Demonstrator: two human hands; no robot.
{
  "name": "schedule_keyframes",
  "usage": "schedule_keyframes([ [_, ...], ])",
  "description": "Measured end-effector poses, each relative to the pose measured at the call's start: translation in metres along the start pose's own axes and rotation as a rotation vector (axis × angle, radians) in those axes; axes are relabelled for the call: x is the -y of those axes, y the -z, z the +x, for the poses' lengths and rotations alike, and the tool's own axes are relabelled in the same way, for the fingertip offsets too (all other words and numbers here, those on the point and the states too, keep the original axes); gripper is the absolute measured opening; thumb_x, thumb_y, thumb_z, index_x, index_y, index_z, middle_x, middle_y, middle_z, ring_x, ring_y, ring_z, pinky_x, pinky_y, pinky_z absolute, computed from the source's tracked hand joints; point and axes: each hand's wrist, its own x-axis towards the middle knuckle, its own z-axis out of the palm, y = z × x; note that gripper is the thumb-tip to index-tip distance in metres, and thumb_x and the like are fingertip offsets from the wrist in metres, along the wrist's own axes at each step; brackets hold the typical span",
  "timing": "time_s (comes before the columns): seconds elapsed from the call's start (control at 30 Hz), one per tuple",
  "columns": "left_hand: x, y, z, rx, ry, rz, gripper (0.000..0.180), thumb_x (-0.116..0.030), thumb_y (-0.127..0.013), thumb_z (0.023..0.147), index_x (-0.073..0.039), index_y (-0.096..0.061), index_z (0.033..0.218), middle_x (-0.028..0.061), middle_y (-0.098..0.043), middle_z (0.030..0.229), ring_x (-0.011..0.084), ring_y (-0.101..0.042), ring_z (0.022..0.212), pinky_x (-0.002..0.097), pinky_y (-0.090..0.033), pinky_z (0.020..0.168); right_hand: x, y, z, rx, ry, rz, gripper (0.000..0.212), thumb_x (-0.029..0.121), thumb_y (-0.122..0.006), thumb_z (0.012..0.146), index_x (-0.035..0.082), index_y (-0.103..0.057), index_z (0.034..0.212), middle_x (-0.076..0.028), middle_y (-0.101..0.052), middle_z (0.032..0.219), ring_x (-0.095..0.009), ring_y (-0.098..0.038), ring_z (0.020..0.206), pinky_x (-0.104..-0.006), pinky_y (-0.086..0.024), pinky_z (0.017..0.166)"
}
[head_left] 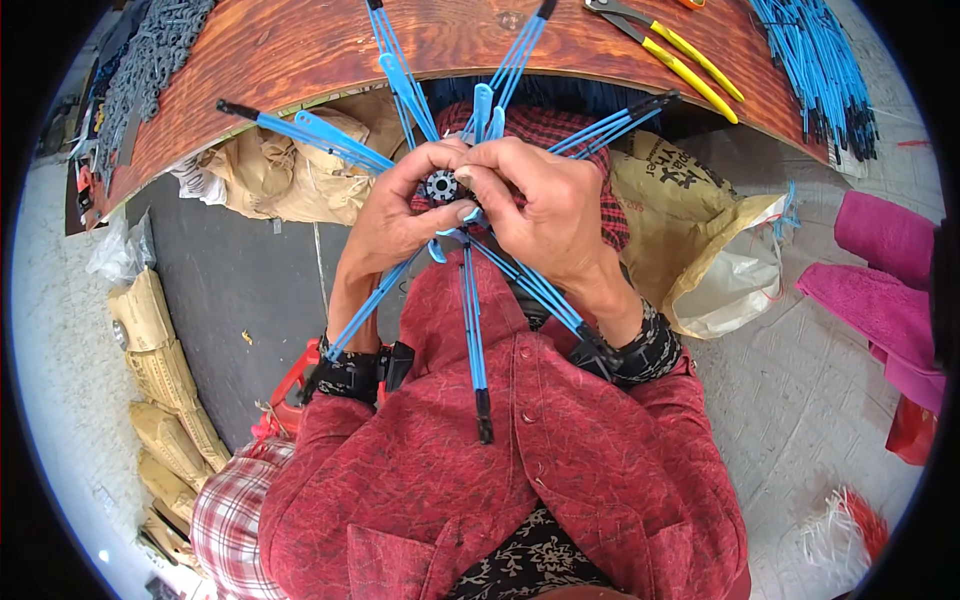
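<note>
A small round black hub (441, 186) with notches around its rim is held in front of my chest. Bundles of thin blue rods (471, 300) with black sleeved ends spread out from it like spokes. Light-blue plastic strips (398, 80) lie along several of them. My left hand (395, 215) is closed around the hub's left side, thumb below it. At its right edge, my right hand (540, 200) pinches with thumb and forefinger; what sits between those fingertips is hidden. A small blue piece shows near my left thumb.
A wooden table (290, 50) curves across the top, bearing yellow-handled cutters (690, 68), a heap of blue rods (815, 70) and grey linked parts (155, 70). Paper sacks (690, 215) stand beneath its edge. Magenta cloths (880, 300) hang at the right.
</note>
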Motion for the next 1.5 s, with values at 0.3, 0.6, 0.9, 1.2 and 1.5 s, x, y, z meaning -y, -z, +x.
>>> schedule_keyframes([
  [0.3, -0.006, -0.011, 0.013, 0.097, -0.059, 0.0, 0.023, -0.009, -0.07, 0.087, -0.005, -0.055, 0.105, 0.0026, -0.055, 0.101, 0.0137, -0.052, 0.093, 0.0287, -0.044, 0.082, 0.009, 0.015, 0.001, 0.063, -0.007, -0.147, 0.012, 0.008, -0.07, 0.084, 0.01, -0.072, 0.095, -0.008, -0.07, 0.077, -0.024, -0.07, 0.064, -0.0349, -0.051, 0.051],
  [0.6, -0.011, -0.012, 0.016, 0.17, -0.013, 0.112, 0.021, -0.01, -0.071, 0.09, -0.005, -0.054, 0.102, 0.0024, -0.055, 0.091, 0.0122, -0.05, 0.081, 0.0285, -0.044, 0.071, 0.038, 0.043, 0.008, 0.274, -0.039, -0.569, 0.012, 0.015, -0.07, 0.088, 0.016, -0.073, 0.1, -0.007, -0.069, 0.069, -0.02, -0.067, 0.057, -0.0345, -0.047, 0.045],
  [0.9, 0.0, -0.005, 0.02, 0.344, -0.245, 0.011, 0.02, -0.009, -0.071, 0.089, -0.004, -0.054, 0.099, 0.0064, -0.058, 0.092, 0.0192, -0.056, 0.085, 0.0345, -0.046, 0.077, 0.051, 0.102, 0.018, 0.038, 0.209, 0.02, 0.022, 0.002, -0.072, 0.082, 0.003, -0.071, 0.104, -0.006, -0.065, 0.067, -0.016, -0.059, 0.05, -0.0271, -0.048, 0.048],
  [1.2, -0.008, 0.003, 0.023, 0.431, -0.261, -0.061, 0.025, -0.014, -0.078, 0.085, -0.005, -0.056, 0.088, 0.0073, -0.058, 0.085, 0.0224, -0.057, 0.08, 0.0357, -0.046, 0.075, 0.011, 0.091, 0.009, -0.062, -0.277, 0.474, 0.017, -0.003, -0.056, 0.097, -0.006, -0.064, 0.113, -0.01, -0.069, 0.095, -0.012, -0.067, 0.079, -0.0243, -0.055, 0.071],
  [1.5, -0.008, -0.004, 0.019, 0.437, -0.192, 0.021, 0.025, -0.01, -0.079, 0.083, -0.003, -0.056, 0.09, 0.0061, -0.058, 0.085, 0.0202, -0.057, 0.079, 0.0345, -0.045, 0.072, -0.133, 0.138, 0.052, -0.02, 0.146, -0.789, 0.036, 0.033, -0.076, 0.085, 0.008, -0.064, 0.109, -0.013, -0.065, 0.106, -0.035, -0.062, 0.1, -0.0454, -0.049, 0.085],
])
